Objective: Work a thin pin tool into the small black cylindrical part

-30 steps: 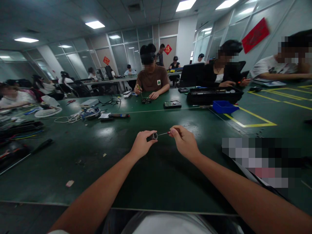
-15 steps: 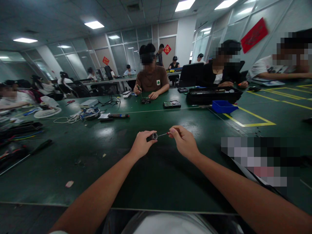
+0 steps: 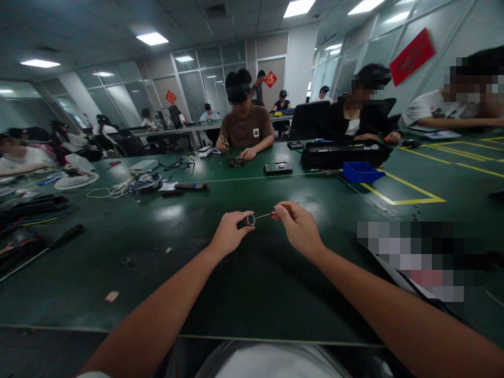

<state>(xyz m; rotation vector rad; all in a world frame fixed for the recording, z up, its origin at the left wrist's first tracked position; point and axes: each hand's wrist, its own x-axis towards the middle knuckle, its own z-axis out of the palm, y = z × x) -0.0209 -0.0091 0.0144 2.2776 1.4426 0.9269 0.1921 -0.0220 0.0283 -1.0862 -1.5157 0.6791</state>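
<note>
Above the green table (image 3: 157, 283), my left hand (image 3: 231, 231) grips a small dark round part (image 3: 250, 220) between thumb and fingers, its ringed end facing right. My right hand (image 3: 297, 226) pinches a thin screwdriver (image 3: 263, 216) with a red piece by the fingertips. The metal shaft points left, and its tip is at the round part's ringed end; whether they touch is too small to tell. Most of the screwdriver's handle is hidden in my right fingers.
Across the table a person (image 3: 246, 126) works on a small board. A green circuit board (image 3: 278, 168), a blue bin (image 3: 360, 172), a black tray (image 3: 346, 153) and a dark tool (image 3: 191, 187) lie beyond my hands. A long screwdriver (image 3: 66, 236) lies left; papers (image 3: 413, 262) are at right.
The round part in my left hand has turned slightly. My right fingers have shifted a little on the screwdriver, and both hands stay in nearly the same place.
</note>
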